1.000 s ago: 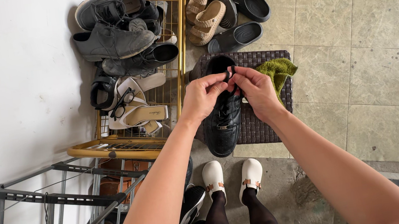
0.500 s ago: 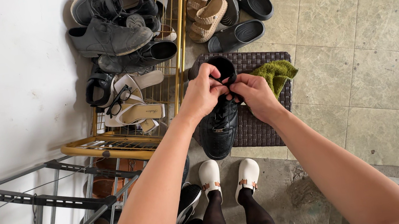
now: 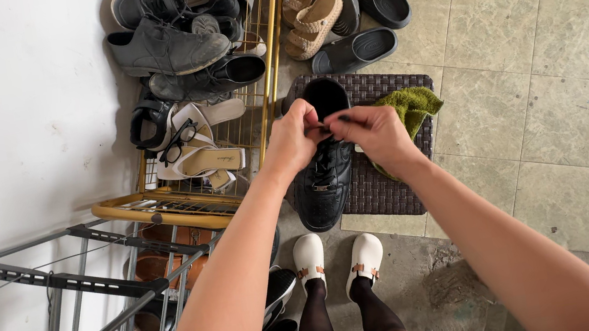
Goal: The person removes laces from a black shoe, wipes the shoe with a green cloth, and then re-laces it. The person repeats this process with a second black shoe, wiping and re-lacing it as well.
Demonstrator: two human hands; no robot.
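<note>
Both hands — left hand (image 3: 295, 136) and right hand (image 3: 371, 131) — pinch the laces of the black shoe (image 3: 324, 165) held above the woven mat (image 3: 389, 175); a slipping grip could drop it.

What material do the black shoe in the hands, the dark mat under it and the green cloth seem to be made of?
Black shoe: probably smooth leather or imitation, given its slight sheen; laced. Dark mat: woven strips, perhaps plastic rattan, going by its basket-weave pattern. Green cloth: soft terry or microfibre, with a fuzzy, crumpled surface.
</note>
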